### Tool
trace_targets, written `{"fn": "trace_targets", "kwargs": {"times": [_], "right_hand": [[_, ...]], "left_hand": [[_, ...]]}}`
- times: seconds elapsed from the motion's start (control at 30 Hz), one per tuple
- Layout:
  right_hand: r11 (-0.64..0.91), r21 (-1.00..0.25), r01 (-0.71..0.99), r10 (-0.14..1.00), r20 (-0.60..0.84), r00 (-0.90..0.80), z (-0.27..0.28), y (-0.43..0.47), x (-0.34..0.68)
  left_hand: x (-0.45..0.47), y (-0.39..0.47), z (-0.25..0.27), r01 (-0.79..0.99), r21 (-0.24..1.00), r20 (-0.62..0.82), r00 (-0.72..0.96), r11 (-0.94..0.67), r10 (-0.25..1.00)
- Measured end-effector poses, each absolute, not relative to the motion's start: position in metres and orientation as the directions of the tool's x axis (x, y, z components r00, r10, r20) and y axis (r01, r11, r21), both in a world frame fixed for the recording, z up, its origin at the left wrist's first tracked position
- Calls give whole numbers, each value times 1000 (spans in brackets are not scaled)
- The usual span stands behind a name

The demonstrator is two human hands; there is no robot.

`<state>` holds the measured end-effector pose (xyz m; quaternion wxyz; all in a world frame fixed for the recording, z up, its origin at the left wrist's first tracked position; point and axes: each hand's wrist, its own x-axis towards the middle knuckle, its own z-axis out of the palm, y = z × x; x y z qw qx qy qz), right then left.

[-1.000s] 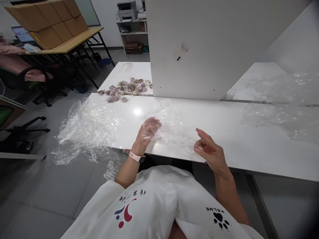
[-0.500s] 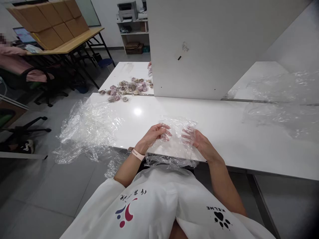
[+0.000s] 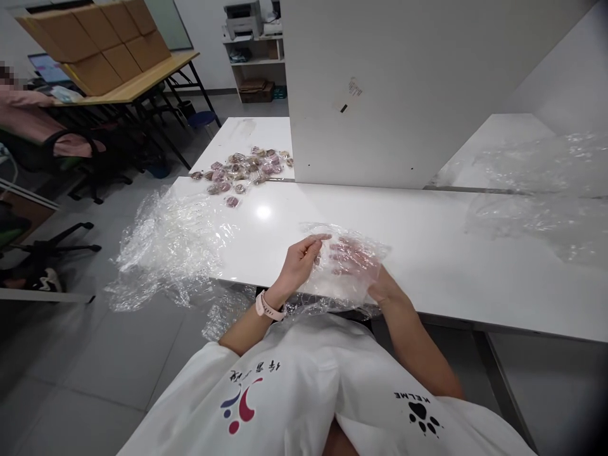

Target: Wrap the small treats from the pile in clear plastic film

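Note:
My left hand (image 3: 303, 258), with a pale pink band at the wrist, pinches the edge of a clear plastic bag (image 3: 344, 288) above the front edge of the white table. My right hand (image 3: 354, 258) shows through the film, its fingers stretched out and apart. It appears to be inside the bag, though the layers of film make this hard to tell. More crumpled film hangs between the table edge and my shirt. To the left lies a heap of clear plastic bags (image 3: 166, 247), partly over the table's edge.
Several small wrapped purple and brown pieces (image 3: 247, 168) are scattered at the back left. An upright white panel (image 3: 356, 95) stands at the table's back. Clear film (image 3: 536, 221) lies on the right. A seated person (image 3: 33, 120) works at a wooden desk (image 3: 142, 82).
My left fingers have closed on the bag's edge. My right hand has gone further under the film. Another wrapped piece now lies nearer on the table, and a hand by the panel is gone.

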<state>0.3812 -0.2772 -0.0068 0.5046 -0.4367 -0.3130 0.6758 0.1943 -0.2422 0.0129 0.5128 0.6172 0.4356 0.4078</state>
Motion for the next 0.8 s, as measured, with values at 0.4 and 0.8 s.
{"fn": "trace_targets", "kwargs": {"times": [0.4, 0.8], "right_hand": [[117, -982, -151, 826, 11, 564, 10, -292, 438], [-188, -476, 859, 785, 452, 423, -14, -237, 483]], "left_hand": [[142, -216, 26, 31, 992, -121, 450, 120, 885], [154, -158, 17, 636, 695, 370, 83, -335, 925]]}}
